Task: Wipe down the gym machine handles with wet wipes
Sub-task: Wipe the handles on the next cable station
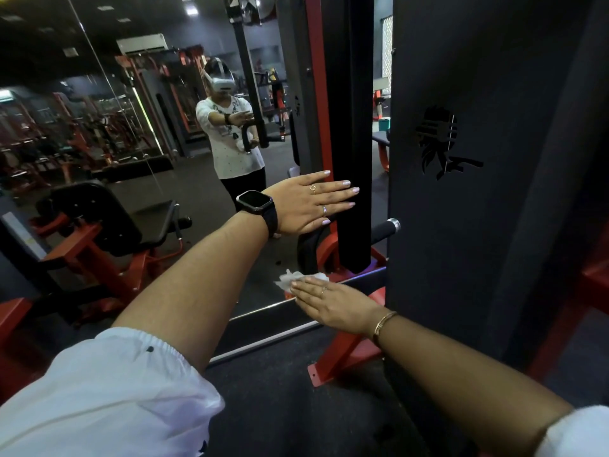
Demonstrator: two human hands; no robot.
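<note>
The left grip (309, 201) reaches forward at chest height, its fingers straight and close together, palm turned away, with the fingertips lying over the edge of a black upright post (346, 133) of the gym machine; whether they press on it cannot be told. A dark smartwatch (255, 203) sits on that wrist and rings show on two fingers. Lower and nearer the floor, the right grip (333, 301) is also stretched flat, fingers straight and side by side, with a crumpled white wet wipe (296, 279) beneath and just beyond the fingertips; the thumb is hidden, so a pinch from below cannot be ruled in or out. The wipe lies just below a curved black handle (307, 250) at the foot of the post, and a straight padded handle (384, 229) with a chrome end cap juts out to the right of the post, apart from both grips. A thin gold bangle (384, 323) circles the right wrist, and white sleeves (99, 390) cover both upper arms. To the right stands a tall black panel (494, 225) bearing a cut-out logo. A red frame foot (333, 364) is bolted to the dark floor. Behind the machine a wall mirror (131, 143) reflects the person, a red and black bench (99, 225) and rows of other machines.
</note>
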